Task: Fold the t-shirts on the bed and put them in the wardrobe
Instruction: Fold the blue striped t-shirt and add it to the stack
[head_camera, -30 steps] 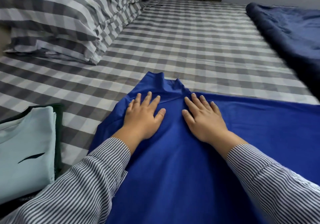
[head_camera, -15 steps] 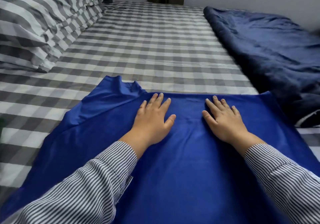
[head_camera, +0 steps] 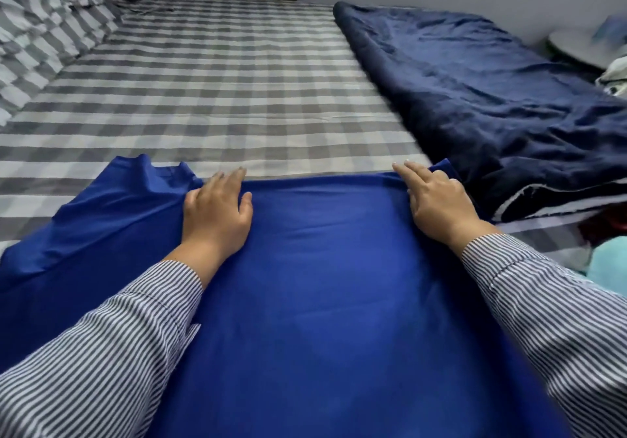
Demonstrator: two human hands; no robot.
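Two hands lie flat on a royal-blue t-shirt (head_camera: 322, 285) spread over the checked bed (head_camera: 220, 74). The left hand (head_camera: 217, 210), at 11 o'clock, presses with fingers relaxed; the right hand (head_camera: 437, 200), at 1 o'clock, rests its straight fingers on the far edge. A navy duvet (head_camera: 492, 98) lies at 2 o'clock.
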